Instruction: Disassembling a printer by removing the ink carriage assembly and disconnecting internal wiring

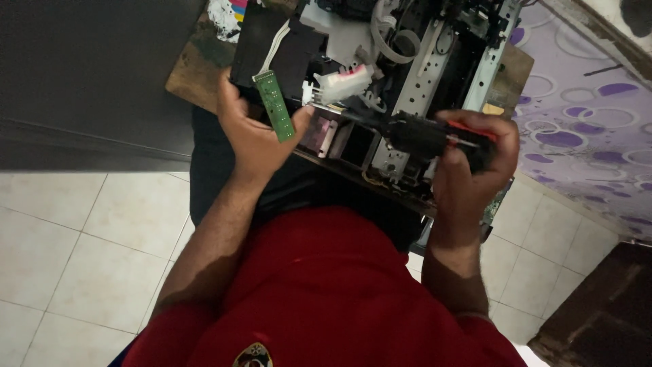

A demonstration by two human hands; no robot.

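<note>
My left hand [255, 132] pinches a small green circuit board [275, 105] between thumb and fingers, held up over the opened printer [407, 75] that rests on my lap. My right hand [472, 163] is wrapped tight around a red-and-black screwdriver [435, 136], tip pointing into the printer's frame. The white ribbon cable [275, 41] behind the board could tear, I judge, if I tug sideways.

left hand [252, 132]: raised, fingers pinched closed | right hand [475, 166]: raised, fist curled shut | forearms bare
</note>
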